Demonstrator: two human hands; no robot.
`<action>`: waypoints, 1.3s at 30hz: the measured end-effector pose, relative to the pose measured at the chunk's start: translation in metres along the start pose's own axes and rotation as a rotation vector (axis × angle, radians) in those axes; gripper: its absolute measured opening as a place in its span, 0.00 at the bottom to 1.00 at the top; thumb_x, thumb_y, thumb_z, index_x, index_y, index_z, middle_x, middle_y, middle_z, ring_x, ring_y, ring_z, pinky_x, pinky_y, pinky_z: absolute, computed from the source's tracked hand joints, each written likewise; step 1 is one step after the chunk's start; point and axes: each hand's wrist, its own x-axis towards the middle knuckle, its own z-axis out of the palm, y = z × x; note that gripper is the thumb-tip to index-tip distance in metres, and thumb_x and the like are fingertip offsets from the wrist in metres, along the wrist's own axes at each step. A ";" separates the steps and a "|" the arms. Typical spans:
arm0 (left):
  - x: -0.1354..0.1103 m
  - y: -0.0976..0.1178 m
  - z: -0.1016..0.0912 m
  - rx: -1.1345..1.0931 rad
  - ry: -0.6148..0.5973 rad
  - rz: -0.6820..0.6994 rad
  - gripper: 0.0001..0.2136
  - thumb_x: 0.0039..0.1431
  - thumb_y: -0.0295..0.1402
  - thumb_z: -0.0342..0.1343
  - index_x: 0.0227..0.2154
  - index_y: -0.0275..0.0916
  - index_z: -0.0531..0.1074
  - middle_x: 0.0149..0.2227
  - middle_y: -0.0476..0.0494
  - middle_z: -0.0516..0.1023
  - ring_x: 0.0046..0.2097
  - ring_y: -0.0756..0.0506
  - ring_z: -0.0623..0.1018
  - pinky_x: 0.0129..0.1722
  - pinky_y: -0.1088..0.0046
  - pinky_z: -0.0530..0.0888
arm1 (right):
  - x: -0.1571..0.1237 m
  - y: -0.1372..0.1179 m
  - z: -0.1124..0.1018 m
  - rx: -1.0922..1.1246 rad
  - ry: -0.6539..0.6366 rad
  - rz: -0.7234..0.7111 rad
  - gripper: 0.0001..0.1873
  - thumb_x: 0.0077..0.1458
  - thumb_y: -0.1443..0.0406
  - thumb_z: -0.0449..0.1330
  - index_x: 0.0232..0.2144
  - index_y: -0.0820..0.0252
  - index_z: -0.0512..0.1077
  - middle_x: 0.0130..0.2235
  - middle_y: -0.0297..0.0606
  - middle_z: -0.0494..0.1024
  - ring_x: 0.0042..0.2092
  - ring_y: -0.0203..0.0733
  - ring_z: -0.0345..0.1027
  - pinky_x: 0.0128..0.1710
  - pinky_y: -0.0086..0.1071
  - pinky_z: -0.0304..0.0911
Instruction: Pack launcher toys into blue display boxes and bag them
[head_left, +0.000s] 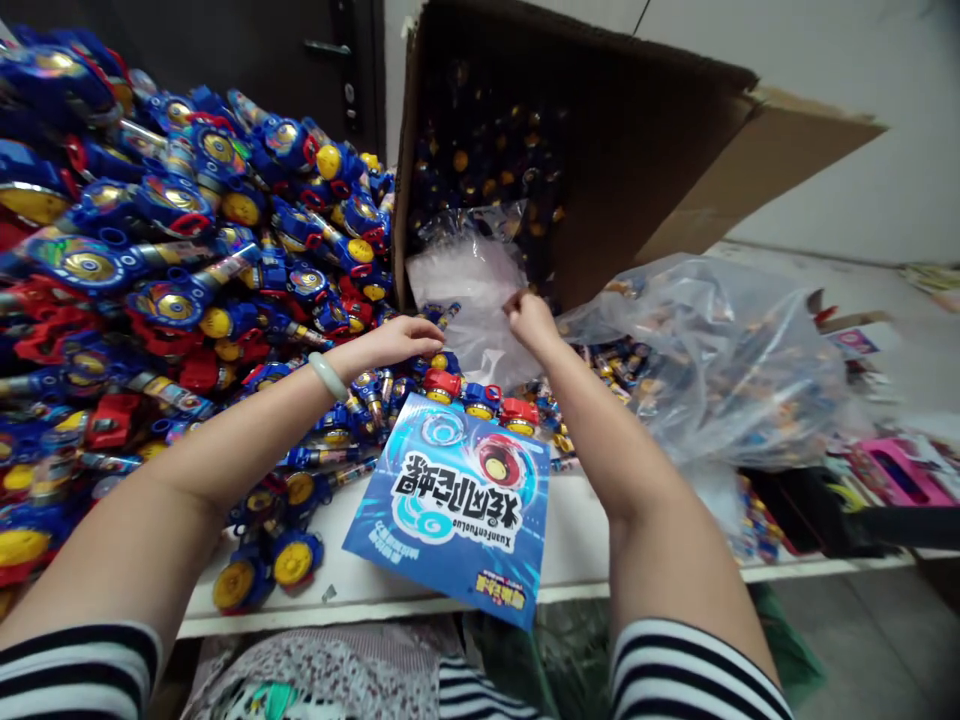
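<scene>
My left hand (pixel 401 340) lies curled over small blue and red spinning-top toys (pixel 442 382) at the foot of a large heap of them (pixel 172 240). My right hand (pixel 529 315) is pinched on the edge of a clear plastic bag (pixel 472 290) at the mouth of a cardboard box. A blue printed card (pixel 457 505) with a spinning-top picture lies on the white table (pixel 577 540) between my forearms, overhanging the near edge.
A large cardboard box (pixel 622 150) lies on its side with more toys inside. A bulky clear bag of small parts (pixel 720 360) sits at the right. Pink packaging (pixel 896 470) lies at the far right. A dark door stands behind the heap.
</scene>
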 end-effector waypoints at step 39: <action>-0.141 0.051 0.021 0.373 0.111 0.333 0.23 0.59 0.44 0.60 0.52 0.35 0.71 0.50 0.33 0.76 0.51 0.39 0.75 0.53 0.64 0.71 | -0.238 -0.135 -0.055 -0.368 0.069 -0.177 0.18 0.67 0.65 0.46 0.50 0.63 0.73 0.46 0.52 0.81 0.44 0.49 0.75 0.39 0.36 0.60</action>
